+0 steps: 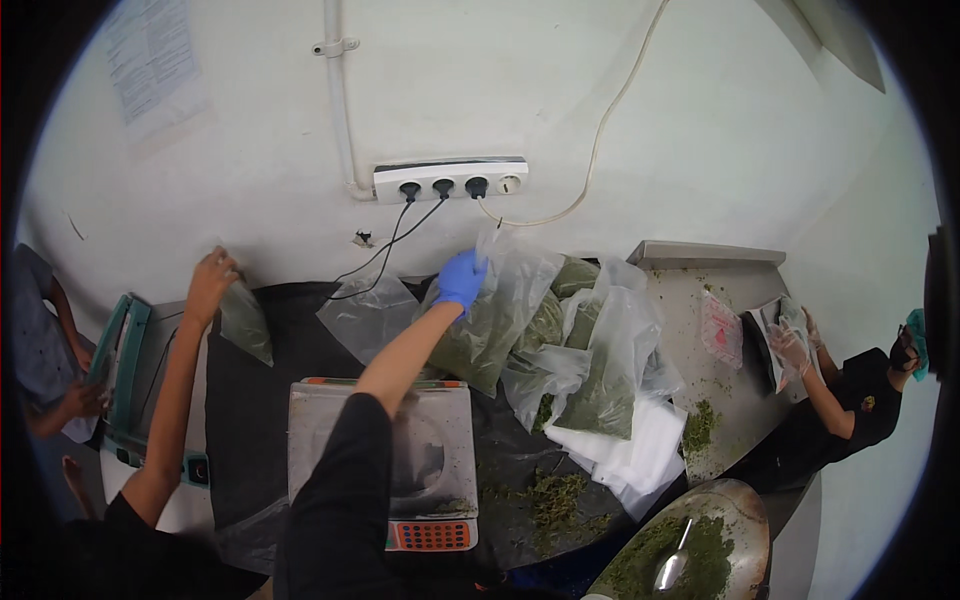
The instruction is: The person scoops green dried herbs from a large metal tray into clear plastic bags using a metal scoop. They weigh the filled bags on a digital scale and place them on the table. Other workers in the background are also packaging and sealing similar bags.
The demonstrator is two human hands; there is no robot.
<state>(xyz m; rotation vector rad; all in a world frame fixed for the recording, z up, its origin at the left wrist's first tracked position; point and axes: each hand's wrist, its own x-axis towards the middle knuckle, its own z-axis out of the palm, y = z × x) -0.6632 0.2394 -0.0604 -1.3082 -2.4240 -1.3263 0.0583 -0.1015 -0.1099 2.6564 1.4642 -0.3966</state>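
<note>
Two hands reach up from the lower edge of the head view, and each grips a clear plastic bag with green dried leaf in it. The right hand (462,278), in a blue glove, has its fingers pinched shut on the top edge of a filled bag (495,325) that leans at the 9 o'clock end of the bag pile (585,350), against the wall and beyond the scale (385,455). The left hand (210,282), bare, has its fingers closed on the mouth of a smaller bag (245,322), which hangs off the black table (265,400) at about 9 o'clock from the scale. To place the gloved hand's bag well, I would judge it best kept upright by its mouth and set against its neighbours so that no leaf spills. Counted: one scale, its pan bare; one wall socket strip (450,180) at 12 o'clock with three plugs in it; roughly five or six filled bags in the pile, overlapping too much for a sure count; one metal bowl (745,505) of leaf with one scoop (670,570) at 5 o'clock; one other person (850,400) at 3 o'clock.
</note>
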